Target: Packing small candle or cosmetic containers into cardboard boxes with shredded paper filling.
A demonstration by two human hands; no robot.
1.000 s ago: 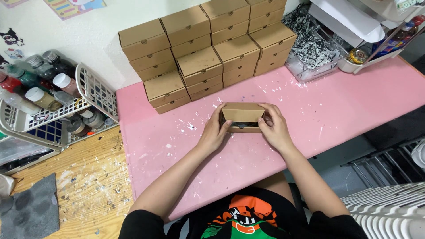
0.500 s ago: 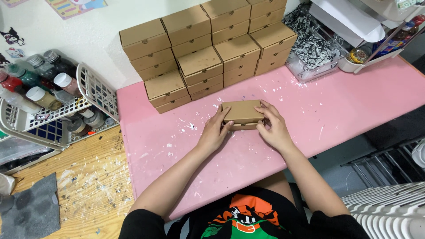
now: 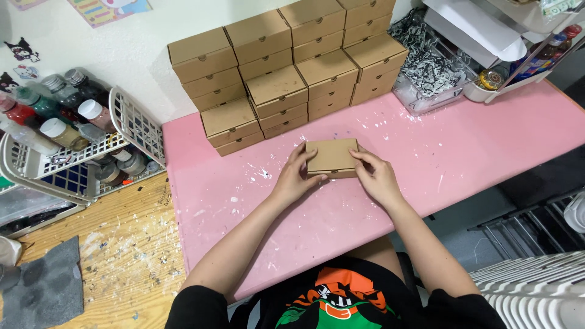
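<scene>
Landmark = small brown cardboard box (image 3: 332, 156), lying flat w/ lid down on the pink table (image 3: 475, 146), roughly mid-table.

Nearest me: black shirt w/ orange-green print (image 3: 332, 301), below the box at the table's near edge.

Left hand (image 3: 294, 180) sits at the box's left side, fingers (image 3: 300, 156) curled against its left edge, thumb at the near-left corner, so a narrow hold on the box. Right hand (image 3: 376, 176) is at the box's right side, fingers pressing the lid's near-right edge; also closed onto the box. I see both hands touching it.

Left of the box, off the pink top: paint-spattered wooden surface (image 3: 116, 244) w/ a grey cloth (image 3: 42, 292).

Further left and back: white basket (image 3: 79, 164) holding paint bottles (image 3: 52, 131).

Behind the box, against the wall: stack of matching brown boxes (image 3: 286, 67), several rows high.

Back-right of the box: clear tub of black-and-white shredded paper (image 3: 429, 67), then a white tray (image 3: 506, 79) w/ bottles.
</scene>
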